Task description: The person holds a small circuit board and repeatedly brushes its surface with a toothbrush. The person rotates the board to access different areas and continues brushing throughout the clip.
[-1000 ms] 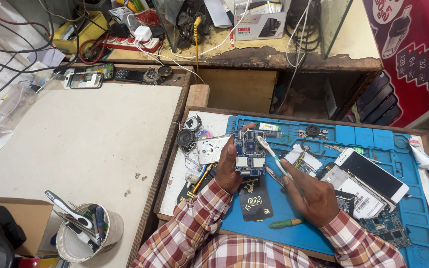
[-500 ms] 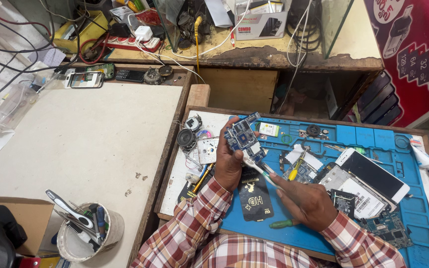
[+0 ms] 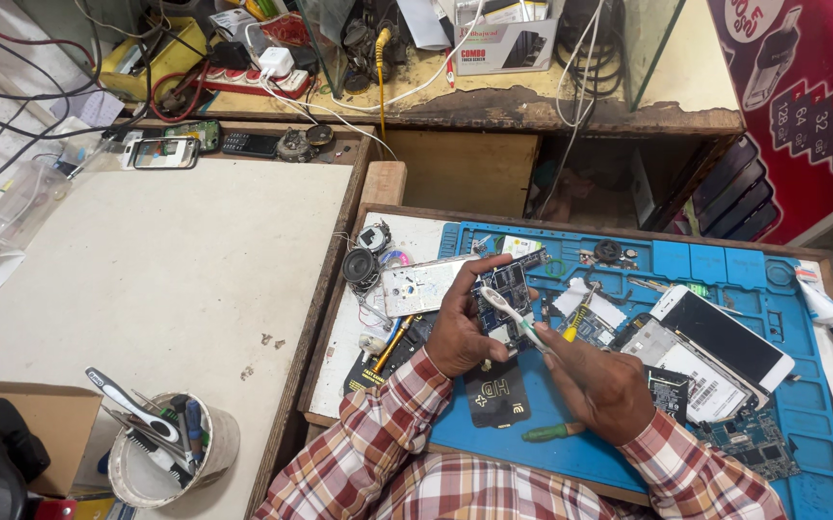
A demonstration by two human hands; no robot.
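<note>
Circuit board (image 3: 505,294) is held above the blue work mat (image 3: 725,274), near its left end, the left hand (image 3: 460,327) fingers clenched on its edge. Right hand (image 3: 598,385) fingers grasp a white brush (image 3: 513,316), its tip touching the board. A green screwdriver (image 3: 553,432) lies on the mat just below the right hand.

blue repair mat (image 3: 725,265), white smartphone (image 3: 725,337), tool cup (image 3: 171,453), green screwdriver (image 3: 553,432)

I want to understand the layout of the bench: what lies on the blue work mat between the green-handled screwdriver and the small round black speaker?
In the head view, the left hand holding the blue circuit board lies between the green-handled screwdriver and the round black speaker.
</note>
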